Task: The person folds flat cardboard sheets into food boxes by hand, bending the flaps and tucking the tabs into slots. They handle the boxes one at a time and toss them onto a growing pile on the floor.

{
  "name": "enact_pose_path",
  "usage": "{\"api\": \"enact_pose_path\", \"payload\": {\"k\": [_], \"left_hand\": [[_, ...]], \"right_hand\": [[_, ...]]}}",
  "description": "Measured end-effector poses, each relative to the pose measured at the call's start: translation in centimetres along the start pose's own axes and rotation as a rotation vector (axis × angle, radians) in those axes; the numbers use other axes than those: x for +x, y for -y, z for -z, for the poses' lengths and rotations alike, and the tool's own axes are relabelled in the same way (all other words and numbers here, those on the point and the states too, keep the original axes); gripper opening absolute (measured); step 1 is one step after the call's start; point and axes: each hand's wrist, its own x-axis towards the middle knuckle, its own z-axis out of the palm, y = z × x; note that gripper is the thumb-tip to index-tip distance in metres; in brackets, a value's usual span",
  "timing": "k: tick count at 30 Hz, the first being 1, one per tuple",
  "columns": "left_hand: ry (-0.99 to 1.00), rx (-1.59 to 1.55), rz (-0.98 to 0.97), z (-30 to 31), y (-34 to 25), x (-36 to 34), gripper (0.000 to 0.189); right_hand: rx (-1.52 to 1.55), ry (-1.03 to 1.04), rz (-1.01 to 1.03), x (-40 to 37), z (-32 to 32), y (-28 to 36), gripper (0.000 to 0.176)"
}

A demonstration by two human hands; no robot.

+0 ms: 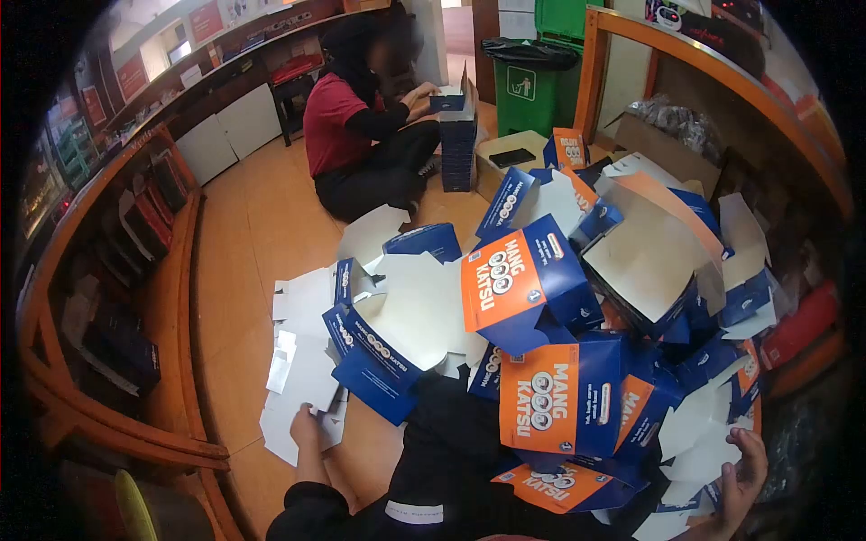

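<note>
My left hand (311, 438) pinches the lower edge of a flat white carton blank (302, 383), which lies face down with other unfolded sheets on the floor. At the right, my right hand (745, 473) is loosely curled with thumb and fingers apart, fingertips by a partly folded carton (699, 428) showing its white inside. Between my hands, over my dark-clothed legs, a heap of blue and orange food boxes is piled. Among them are a printed box (546, 397), another box (505, 279) above it and a blue box (374, 361) with open white flaps.
A person (347, 126) sits on the floor ahead, hands at a box atop a tall stack of blue cartons (457, 158). A phone (511, 158) rests on a cardboard box. Behind stands a green bin (532, 99). Wooden shelving (185, 298) runs along the left.
</note>
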Motion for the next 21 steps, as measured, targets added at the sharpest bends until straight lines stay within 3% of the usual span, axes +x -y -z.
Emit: {"api": "enact_pose_path", "payload": {"k": [3, 5, 6, 12, 15, 18, 21], "left_hand": [[-0.187, 0.026, 0.118, 5.0, -1.8, 0.5, 0.018], [-0.361, 0.026, 0.147, 3.4, 2.6, 4.0, 0.019], [-0.345, -0.114, 0.155, 4.8, 2.5, 4.7, 0.02], [-0.339, -0.257, 0.106, 13.9, -1.3, 5.1, 0.03], [-0.527, -0.594, -0.019, 19.2, -5.9, 3.5, 0.035], [-0.657, -0.746, -0.474, 24.7, -12.4, 1.0, 0.029], [-0.636, -0.794, -0.748, 28.1, -20.4, -3.3, 0.017]], "right_hand": [[0.026, -0.022, 0.008, -0.9, 0.7, -0.7, 0.038], [0.051, -0.008, 0.005, -1.5, 1.4, -1.6, 0.037], [0.077, -0.017, 0.013, -1.7, 1.6, -2.0, 0.037], [0.187, -0.059, 0.065, -2.7, 1.4, -3.6, 0.036], [0.19, -0.039, 0.11, -2.7, 1.4, -2.9, 0.035], [0.183, -0.019, 0.192, -2.4, 1.8, -2.5, 0.038], [0.234, -0.025, 0.243, -2.3, 0.9, -2.1, 0.039]]}}
